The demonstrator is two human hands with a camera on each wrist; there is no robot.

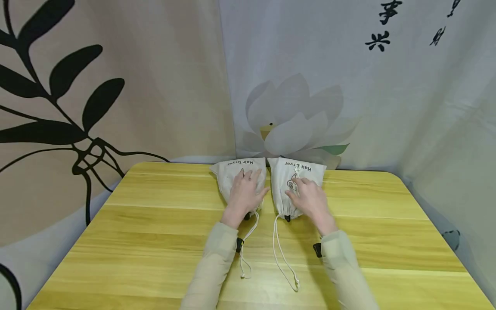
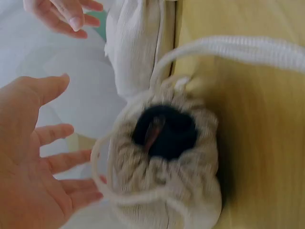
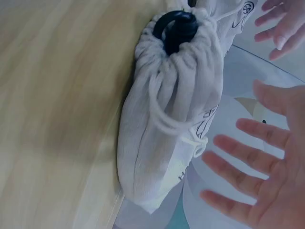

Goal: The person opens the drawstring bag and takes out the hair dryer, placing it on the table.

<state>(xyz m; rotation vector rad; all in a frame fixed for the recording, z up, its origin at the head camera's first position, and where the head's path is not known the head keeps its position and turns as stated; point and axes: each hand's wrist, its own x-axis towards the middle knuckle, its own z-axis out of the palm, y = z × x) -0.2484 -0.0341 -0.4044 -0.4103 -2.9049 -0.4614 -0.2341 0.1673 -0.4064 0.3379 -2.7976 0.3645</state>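
Observation:
Two off-white drawstring bags printed "Hair Dryer" lie side by side at the table's back edge. My left hand [image 1: 245, 191] is over the left bag [image 1: 224, 178], fingers spread. Over the right bag [image 1: 280, 189] is my right hand [image 1: 311, 199], its fingers also apart. Both wrist views show a gap between the left hand [image 2: 28, 157] or right hand [image 3: 267, 162] and its bag, and neither grips anything. Black items, one a dark loop [image 3: 181, 31], show in the gathered mouths; the rest of the contents is hidden. White cords [image 1: 276, 245] trail toward me.
The wooden table [image 1: 155, 241] has rounded back corners. Behind it hangs a curtain [image 1: 186, 86] with printed leaves, a lotus and characters. A black strap piece [image 1: 317, 249] shows beside the right sleeve, and another [image 1: 239, 244] is at the left wrist.

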